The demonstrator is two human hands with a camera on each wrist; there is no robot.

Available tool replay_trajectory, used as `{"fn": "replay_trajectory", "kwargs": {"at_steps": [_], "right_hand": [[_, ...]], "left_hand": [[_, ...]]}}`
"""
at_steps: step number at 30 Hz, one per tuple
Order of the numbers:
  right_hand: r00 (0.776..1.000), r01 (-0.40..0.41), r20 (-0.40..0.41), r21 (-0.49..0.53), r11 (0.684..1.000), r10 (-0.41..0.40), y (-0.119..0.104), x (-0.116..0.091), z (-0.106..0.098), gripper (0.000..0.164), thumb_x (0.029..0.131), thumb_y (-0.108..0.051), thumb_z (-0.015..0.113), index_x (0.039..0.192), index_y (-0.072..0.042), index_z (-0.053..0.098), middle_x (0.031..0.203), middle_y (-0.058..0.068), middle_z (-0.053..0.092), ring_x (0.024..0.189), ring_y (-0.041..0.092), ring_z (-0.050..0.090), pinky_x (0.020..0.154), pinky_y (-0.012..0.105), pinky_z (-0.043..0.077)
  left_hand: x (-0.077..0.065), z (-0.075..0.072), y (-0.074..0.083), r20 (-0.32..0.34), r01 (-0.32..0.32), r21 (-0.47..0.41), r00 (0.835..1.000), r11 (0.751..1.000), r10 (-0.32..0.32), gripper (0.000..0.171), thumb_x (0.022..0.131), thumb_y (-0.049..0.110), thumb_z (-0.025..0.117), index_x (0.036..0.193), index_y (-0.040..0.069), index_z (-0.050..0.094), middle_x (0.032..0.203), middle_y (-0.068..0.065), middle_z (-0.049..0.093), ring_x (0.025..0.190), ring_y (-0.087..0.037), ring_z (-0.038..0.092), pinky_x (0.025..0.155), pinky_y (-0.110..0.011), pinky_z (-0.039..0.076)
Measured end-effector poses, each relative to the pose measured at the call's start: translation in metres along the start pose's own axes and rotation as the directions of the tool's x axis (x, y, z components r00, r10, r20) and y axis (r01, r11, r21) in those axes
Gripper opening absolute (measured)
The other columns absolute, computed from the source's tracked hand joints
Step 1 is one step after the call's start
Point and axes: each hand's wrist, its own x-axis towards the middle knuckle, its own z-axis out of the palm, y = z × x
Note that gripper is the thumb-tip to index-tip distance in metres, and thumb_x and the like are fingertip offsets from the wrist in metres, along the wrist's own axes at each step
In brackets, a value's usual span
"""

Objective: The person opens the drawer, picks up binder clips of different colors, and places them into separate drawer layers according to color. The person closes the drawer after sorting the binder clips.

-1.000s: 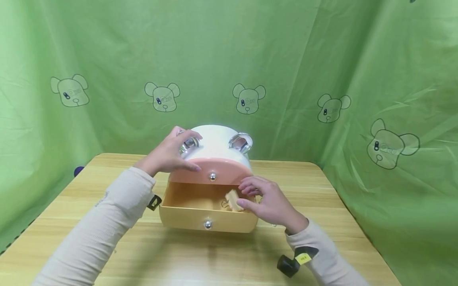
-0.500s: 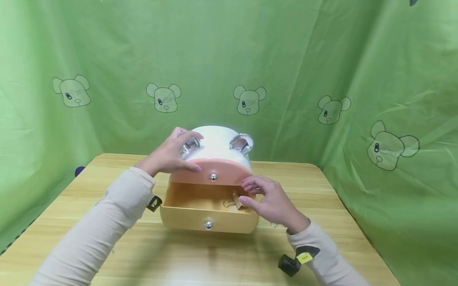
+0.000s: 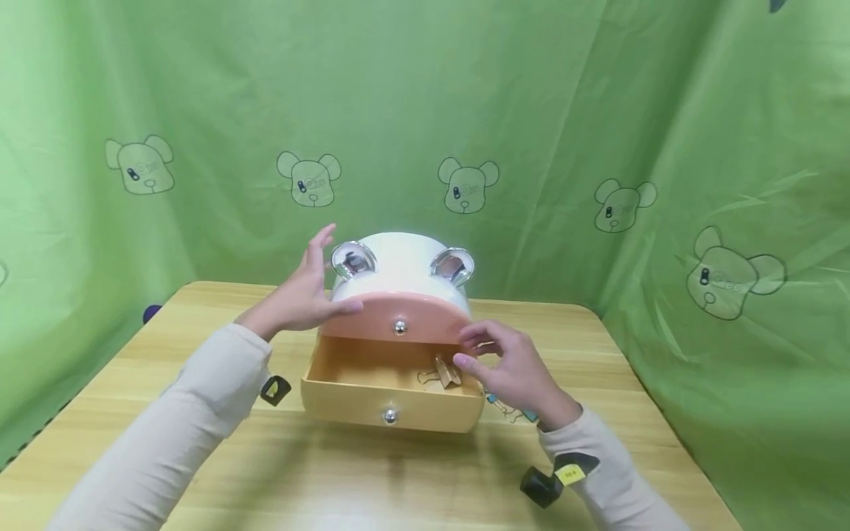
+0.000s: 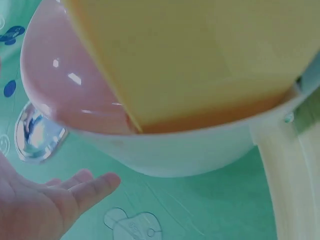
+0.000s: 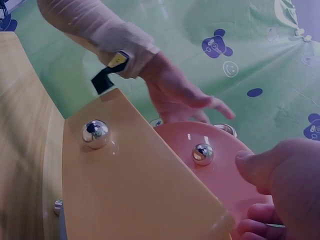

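A white storage box (image 3: 403,259) with silver ears stands on the table. Below its pink upper drawer (image 3: 365,313) the yellow lower drawer (image 3: 345,402) is pulled out. Inside that drawer, at the right, lies a gold-toned binder clip (image 3: 448,373) with wire handles. My right hand (image 3: 521,372) is over the drawer's right edge, fingers loosely bent, with no thing between thumb and fingers. At the box's left side is my left hand (image 3: 299,295), fingers spread, thumb in front of the pink drawer; the left wrist view shows its fingers (image 4: 95,192) beside the box.
Teal binder clips (image 3: 511,409) lie on the wooden table (image 3: 392,487), partly hidden behind my right hand. A green curtain (image 3: 392,88) with bear drawings hangs around the back and sides. A purple round thing (image 3: 151,313) shows past the table's left edge.
The binder clip has left my right hand and rests in the drawer; that hand has drawn slightly right. My left hand has let go of the left ear and moved left, its fingers opening.
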Motion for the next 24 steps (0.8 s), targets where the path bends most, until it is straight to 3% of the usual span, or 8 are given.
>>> {"fn": "replay_trajectory", "kwargs": {"at_steps": [5, 11, 15, 18, 21, 24], "right_hand": [[0.997, -0.025, -0.07, 0.05, 0.998, 0.028, 0.003, -0.004, -0.006, 0.028, 0.085, -0.003, 0.073, 0.108, 0.003, 0.06, 0.103, 0.012, 0.065, 0.093, 0.025, 0.063, 0.081, 0.035, 0.056], [0.995, -0.035, -0.09, 0.051, 0.998, 0.04, 0.012, -0.011, -0.016, 0.041, 0.085, -0.002, 0.071, 0.121, 0.006, 0.053, 0.119, 0.017, 0.059, 0.11, 0.031, 0.055, 0.091, 0.038, 0.051], [1.0, -0.024, 0.003, 0.048, 0.999, 0.023, 0.023, -0.015, -0.019, 0.061, 0.085, -0.011, 0.072, 0.136, 0.005, 0.043, 0.137, 0.021, 0.048, 0.126, 0.036, 0.046, 0.101, 0.05, 0.042], [0.995, -0.023, 0.097, 0.063, 0.998, 0.017, 0.029, -0.017, -0.02, 0.082, 0.084, -0.029, 0.076, 0.147, 0.0, 0.032, 0.149, 0.022, 0.035, 0.134, 0.041, 0.035, 0.105, 0.056, 0.035], [0.984, -0.036, 0.178, 0.081, 0.996, 0.021, 0.033, -0.018, -0.019, 0.107, 0.076, -0.051, 0.078, 0.154, -0.008, 0.019, 0.155, 0.023, 0.023, 0.136, 0.047, 0.029, 0.105, 0.062, 0.03], [0.971, -0.042, 0.238, 0.098, 0.994, 0.018, 0.035, -0.018, -0.018, 0.122, 0.067, -0.061, 0.079, 0.157, -0.016, 0.009, 0.158, 0.022, 0.012, 0.136, 0.051, 0.024, 0.105, 0.065, 0.025]], "left_hand": [[-0.017, 0.003, -0.018, 0.049, -0.002, -0.058, 0.999, 0.998, 0.005, 0.124, 0.079, 0.053, 0.075, 0.152, 0.014, -0.018, 0.158, -0.024, -0.006, 0.141, -0.044, 0.019, 0.108, -0.06, 0.026], [-0.039, 0.012, -0.034, 0.114, -0.052, -0.118, 0.991, 0.992, 0.066, 0.134, 0.071, 0.071, 0.069, 0.151, 0.004, -0.015, 0.155, -0.033, -0.001, 0.14, -0.049, 0.014, 0.108, -0.062, 0.024], [-0.05, 0.018, -0.041, 0.155, -0.082, -0.114, 0.983, 0.99, 0.099, 0.138, 0.068, 0.074, 0.07, 0.151, 0.002, -0.014, 0.153, -0.036, -0.001, 0.137, -0.055, 0.016, 0.107, -0.065, 0.021], [-0.055, 0.023, -0.047, 0.171, -0.127, -0.131, 0.974, 0.983, 0.149, 0.141, 0.065, 0.076, 0.069, 0.151, 0.001, -0.014, 0.154, -0.034, -0.005, 0.137, -0.055, 0.014, 0.108, -0.065, 0.018], [-0.058, 0.028, -0.05, 0.178, -0.177, -0.168, 0.962, 0.97, 0.206, 0.144, 0.063, 0.076, 0.071, 0.151, 0.002, -0.015, 0.156, -0.029, -0.01, 0.14, -0.05, 0.006, 0.11, -0.063, 0.012], [-0.059, 0.032, -0.051, 0.178, -0.207, -0.199, 0.953, 0.958, 0.243, 0.145, 0.061, 0.074, 0.075, 0.152, 0.005, -0.016, 0.157, -0.022, -0.015, 0.143, -0.044, -0.001, 0.112, -0.061, 0.008]]}}
